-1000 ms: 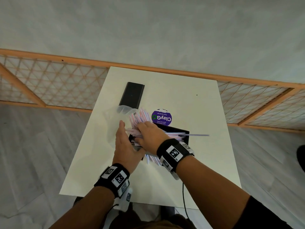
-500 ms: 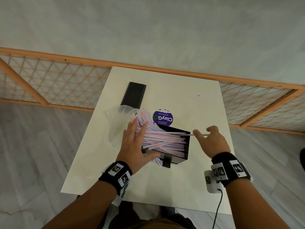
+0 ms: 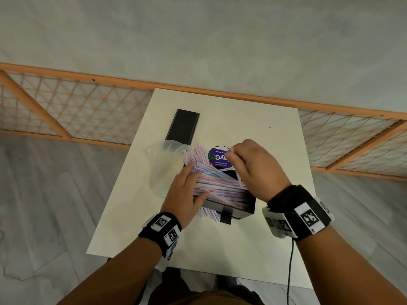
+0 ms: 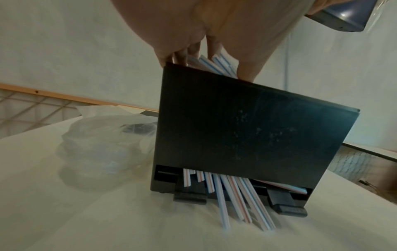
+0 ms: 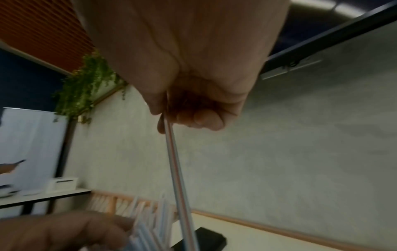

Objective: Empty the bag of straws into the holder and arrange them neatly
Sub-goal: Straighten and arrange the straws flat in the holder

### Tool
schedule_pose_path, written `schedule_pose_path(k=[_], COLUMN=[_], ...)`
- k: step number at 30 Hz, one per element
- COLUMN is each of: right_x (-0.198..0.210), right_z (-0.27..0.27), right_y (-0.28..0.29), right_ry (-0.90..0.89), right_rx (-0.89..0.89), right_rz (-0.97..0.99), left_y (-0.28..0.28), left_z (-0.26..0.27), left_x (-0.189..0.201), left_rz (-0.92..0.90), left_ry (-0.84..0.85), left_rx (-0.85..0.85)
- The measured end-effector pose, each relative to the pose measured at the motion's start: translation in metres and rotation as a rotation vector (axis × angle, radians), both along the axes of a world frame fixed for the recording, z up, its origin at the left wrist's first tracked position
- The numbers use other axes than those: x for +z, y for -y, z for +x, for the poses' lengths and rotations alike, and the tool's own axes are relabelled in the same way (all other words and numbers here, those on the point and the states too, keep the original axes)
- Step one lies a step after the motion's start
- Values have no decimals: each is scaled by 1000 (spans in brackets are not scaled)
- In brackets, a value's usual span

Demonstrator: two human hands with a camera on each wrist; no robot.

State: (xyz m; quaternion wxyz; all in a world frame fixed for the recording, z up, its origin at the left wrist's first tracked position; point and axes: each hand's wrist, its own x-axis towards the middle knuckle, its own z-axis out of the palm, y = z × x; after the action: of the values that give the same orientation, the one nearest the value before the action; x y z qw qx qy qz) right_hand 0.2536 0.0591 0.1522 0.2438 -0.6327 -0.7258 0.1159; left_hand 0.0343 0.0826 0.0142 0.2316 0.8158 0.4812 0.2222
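The straws [image 3: 217,186] lay heaped and crossed in the black holder [image 3: 246,208] on the bench [image 3: 253,249], several poking out of its front slot [image 4: 236,200], the emptied bag [image 3: 163,170] just beside it. The left hand [image 3: 186,192] lay flat with straight fingers, pressing the heap. The right hand [image 3: 256,168] pinched a single straw [image 5: 175,163] above the pile. It seemed best laid parallel to the others while the left hand steadied the heap, ends squared against one wall, the slot strays pushed back in
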Motion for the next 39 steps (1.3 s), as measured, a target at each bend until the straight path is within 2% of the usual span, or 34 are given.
schedule_pose_path(k=[5, 8, 10, 12, 14, 16, 18, 20, 23, 29, 33, 39], right_x=[-29, -52, -59, -60, -66, -75, -84, -89, -98, -97, -100, -94], right_z=[-28, -35, -35, -32, -27, -23, -23, -28, -34, -38, -41, -44], right_y=[-24, -35, -41, -51, -67, -85, -97, -104, -108, -106, -100, -98], right_ry=[181, 285, 230, 100, 6, -13, -30, -78, -84, -198, -357, -390], right_rx=[146, 159, 105, -11, -131, -173, -132, -86, -42, 11, -27, -78], right_rz=[-172, -346, -367, -270, -238, -347, -505, -639, -727, -630, -546, -438], left_y=[0, 0, 2, 4, 5, 6, 5, 1, -5, -8, -10, -8], left_z=[-6, -9, -11, -12, -12, -8, -3, 2, 6, 6, 3, 5], left_x=[6, 8, 10, 13, 14, 11, 5, 3, 2, 1, 0, 6], left_rz=[-26, -55, -66, -53, 38, 189, 301, 331, 301, 195, 132, 111], left_ry=[49, 83, 86, 85, 25, -114, -270, -365, -405, -448, -445, -514], left_rx=[32, 53, 76, 94, 73, -23, -136, -183, -169, -178, -193, -225])
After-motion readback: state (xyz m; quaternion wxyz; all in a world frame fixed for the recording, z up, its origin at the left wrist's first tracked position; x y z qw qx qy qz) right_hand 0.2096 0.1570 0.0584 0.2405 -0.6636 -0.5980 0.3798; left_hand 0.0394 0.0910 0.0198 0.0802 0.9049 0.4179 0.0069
